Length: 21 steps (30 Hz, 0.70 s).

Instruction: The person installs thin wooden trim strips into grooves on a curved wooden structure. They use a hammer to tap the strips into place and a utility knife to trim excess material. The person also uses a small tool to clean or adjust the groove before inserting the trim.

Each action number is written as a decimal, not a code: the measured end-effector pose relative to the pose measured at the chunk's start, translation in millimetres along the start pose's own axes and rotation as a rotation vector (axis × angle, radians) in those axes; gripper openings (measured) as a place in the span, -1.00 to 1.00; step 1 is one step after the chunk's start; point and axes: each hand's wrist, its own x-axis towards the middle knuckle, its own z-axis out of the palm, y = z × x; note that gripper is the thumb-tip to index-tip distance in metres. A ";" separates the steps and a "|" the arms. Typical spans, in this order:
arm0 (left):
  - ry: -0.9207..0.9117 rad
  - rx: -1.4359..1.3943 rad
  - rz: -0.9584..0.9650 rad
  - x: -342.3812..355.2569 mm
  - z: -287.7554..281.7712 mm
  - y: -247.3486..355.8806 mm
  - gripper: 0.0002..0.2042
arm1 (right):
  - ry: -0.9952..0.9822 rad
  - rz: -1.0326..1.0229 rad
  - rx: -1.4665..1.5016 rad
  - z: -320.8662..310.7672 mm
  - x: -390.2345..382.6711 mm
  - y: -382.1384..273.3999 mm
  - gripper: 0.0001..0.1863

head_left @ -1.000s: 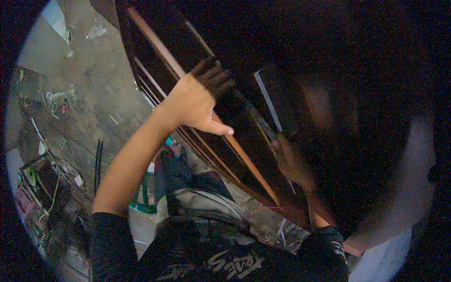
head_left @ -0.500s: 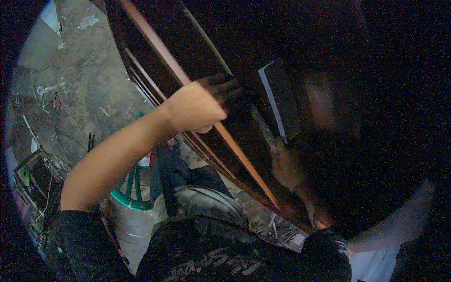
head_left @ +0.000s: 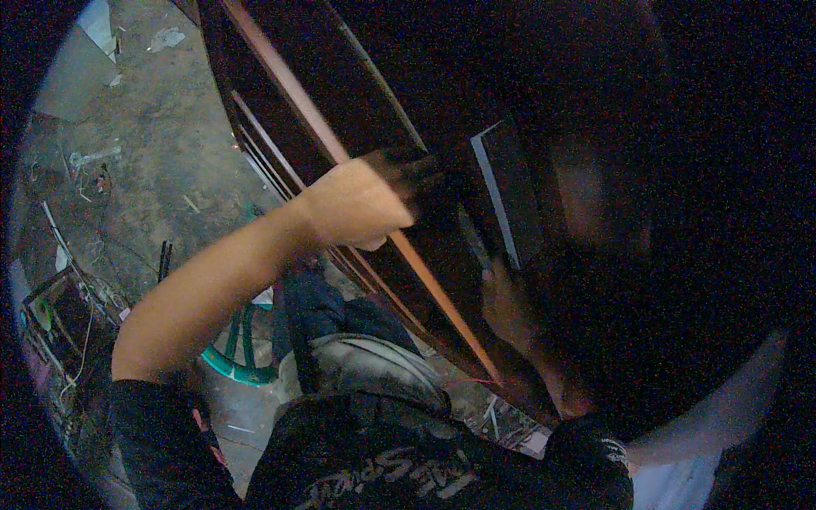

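The left hand [head_left: 361,204] is raised against a large dark wooden cabinet [head_left: 340,93] that stands tilted across the view; its fingers [head_left: 412,166] curl over the cabinet's front edge, beside the lighter orange-brown edge strip [head_left: 425,285] that runs down the frame, and grasp that edge. The right hand [head_left: 510,310] sits lower and deeper inside the shadowed opening of the cabinet, just below a flat dark panel with a pale edge [head_left: 501,200]; whether its fingers are clenched, released or holding anything cannot be told, because the interior is too dark. The panel stands upright inside the cabinet, to the right of the left hand, and appears close to the right hand, though contact cannot be confirmed. Below the cabinet lies a concrete floor [head_left: 144,153] with scattered wires and debris, and a green ring-shaped object [head_left: 242,361] rests on the floor beside the person's bent knee [head_left: 374,365]. To do this step well, judged from this posture: keep the left hand's grip firm on the cabinet edge so the frame stays steady, hold the wrist in line with the forearm, and work the right hand slowly inside the opening, since little light reaches it and the panel edge sits close by.
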 end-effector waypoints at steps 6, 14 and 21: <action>-0.092 -0.075 -0.080 8.9 -9.3 7.5 -0.53 | -0.005 -0.069 0.089 -10.4 1.3 16.1 -0.67; 0.218 0.147 0.093 -6.8 53.3 41.8 -0.48 | 0.101 -0.110 0.087 29.9 -16.3 13.0 -0.72; 0.267 0.171 0.114 -11.5 63.4 46.7 -0.46 | 0.106 -0.045 -0.095 45.5 -25.3 23.4 -0.66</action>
